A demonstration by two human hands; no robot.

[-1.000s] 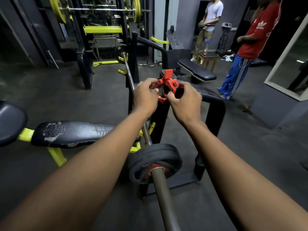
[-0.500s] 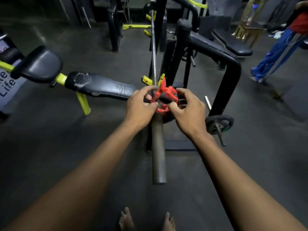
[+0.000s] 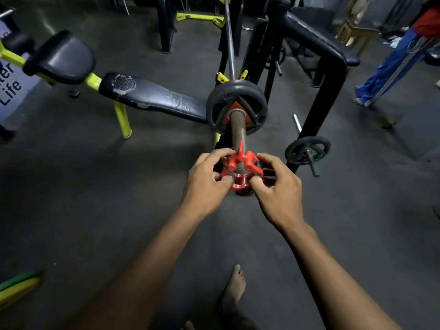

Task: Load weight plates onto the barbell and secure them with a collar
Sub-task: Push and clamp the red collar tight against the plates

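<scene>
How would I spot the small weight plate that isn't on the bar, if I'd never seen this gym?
Start at the barbell running down the middle, with a big black plate on it. Right of the two hands holding the red collar, a black rack frame stands. The small plate hangs on a peg at its foot: thinner, spoked, with a green mark on its rim.

Floor (image 3: 95,210): dark grey rubber matting, scuffed, running through the whole gym area. Standing on it: a flat bench (image 3: 152,96) with cracked black padding and yellow legs, left of centre; a black steel rack (image 3: 331,75), far right of centre; a small wooden stool (image 3: 357,32), far right. A green-and-yellow piece (image 3: 16,287) lies at the near left edge. A bare foot (image 3: 234,284) rests near centre.
</scene>
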